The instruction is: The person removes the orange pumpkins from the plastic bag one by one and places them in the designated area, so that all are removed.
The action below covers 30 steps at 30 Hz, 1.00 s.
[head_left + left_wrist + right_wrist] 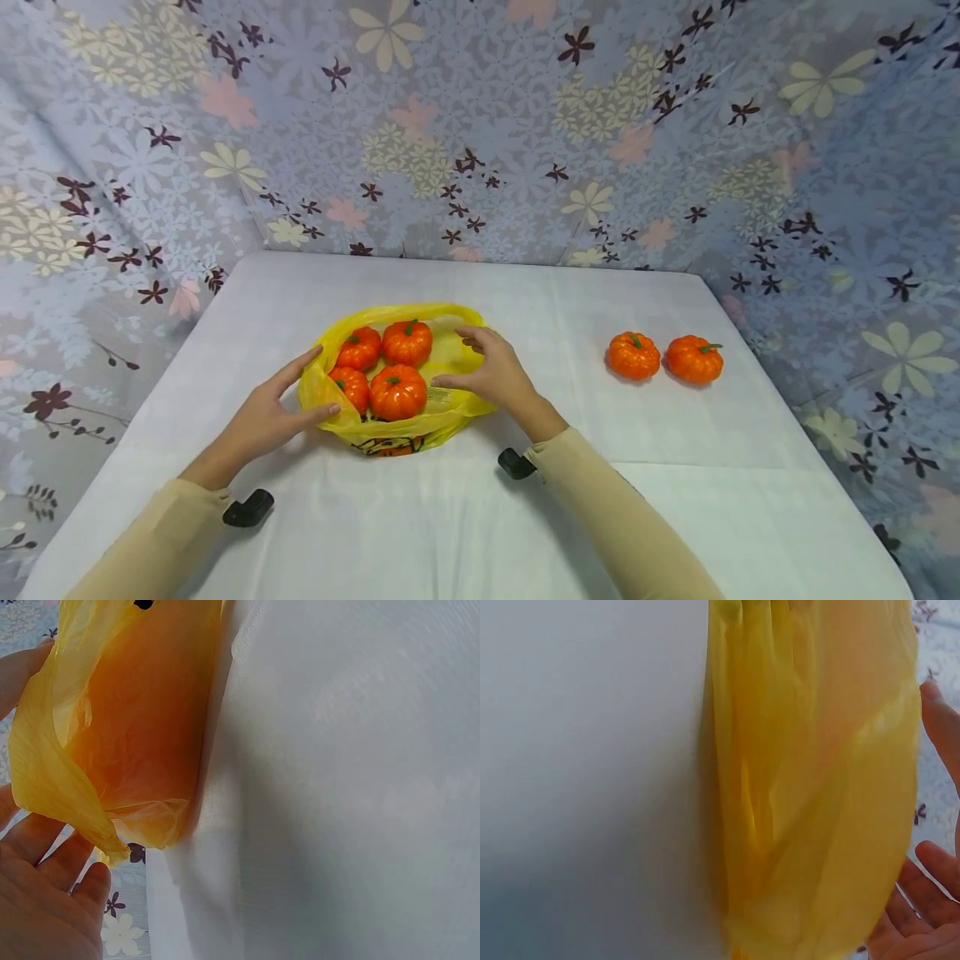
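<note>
A yellow plastic bag (459,406) stands on the table with its mouth spread wide. Inside, toward the left, lie several small orange pumpkins (398,392) with green stems. My left hand (258,425) is at the bag's left rim, thumb and fingers extended against the plastic; the left wrist view shows the fingers (64,862) beside the yellow film. Over the right rim, my right hand (498,375) reaches into the mouth with thumb and fingers apart and nothing between them. In the right wrist view, the bag's side (817,787) partly hides that hand.
Two more pumpkins, one (633,356) beside the other (693,360), sit on the right side of the table. A white cloth (480,517) covers the tabletop. Floral fabric (480,125) hangs behind it and at both sides.
</note>
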{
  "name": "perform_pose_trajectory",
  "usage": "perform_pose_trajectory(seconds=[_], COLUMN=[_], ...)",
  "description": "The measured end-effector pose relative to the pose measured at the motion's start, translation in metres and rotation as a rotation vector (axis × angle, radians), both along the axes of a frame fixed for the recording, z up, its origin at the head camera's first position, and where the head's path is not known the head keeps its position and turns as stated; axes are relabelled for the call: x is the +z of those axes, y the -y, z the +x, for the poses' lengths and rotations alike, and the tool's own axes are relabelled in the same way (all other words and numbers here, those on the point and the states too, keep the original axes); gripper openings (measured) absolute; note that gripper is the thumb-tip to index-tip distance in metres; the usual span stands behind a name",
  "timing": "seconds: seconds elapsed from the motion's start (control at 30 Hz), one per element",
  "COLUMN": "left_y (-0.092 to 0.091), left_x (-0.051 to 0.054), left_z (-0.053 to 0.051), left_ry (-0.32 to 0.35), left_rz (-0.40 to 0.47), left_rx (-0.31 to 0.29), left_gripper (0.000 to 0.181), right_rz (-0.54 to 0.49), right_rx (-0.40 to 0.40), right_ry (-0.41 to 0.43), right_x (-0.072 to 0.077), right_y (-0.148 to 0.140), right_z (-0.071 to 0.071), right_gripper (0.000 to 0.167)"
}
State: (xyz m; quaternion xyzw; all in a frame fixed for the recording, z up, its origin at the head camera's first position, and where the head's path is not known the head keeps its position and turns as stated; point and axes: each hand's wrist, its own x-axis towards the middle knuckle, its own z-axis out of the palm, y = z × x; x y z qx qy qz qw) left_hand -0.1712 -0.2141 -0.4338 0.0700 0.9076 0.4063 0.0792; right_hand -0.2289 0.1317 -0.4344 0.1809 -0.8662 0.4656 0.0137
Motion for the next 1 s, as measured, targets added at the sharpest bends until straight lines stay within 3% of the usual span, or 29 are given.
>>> perform_pose_trajectory(seconds=[0.37, 0.67, 1.0], left_y=[-0.001, 0.0, 0.0], left_x=[0.001, 0.001, -0.001], left_z=[-0.002, -0.002, -0.001], left_ry=[0.02, 0.002, 0.013], left_rz=[-0.008, -0.007, 0.003], left_rx=[-0.002, -0.001, 0.001], left_gripper=[0.1, 0.099, 0.1], right_rz=[0.012, 0.048, 0.064], right_rx=[0.058, 0.046, 0.058], right_ry=[0.043, 0.128, 0.115], right_x=[-0.003, -0.006, -0.016], right_y=[0.031, 0.047, 0.054], right_z=[0.005, 0.014, 0.016], right_gripper=[0.093, 0.092, 0.085])
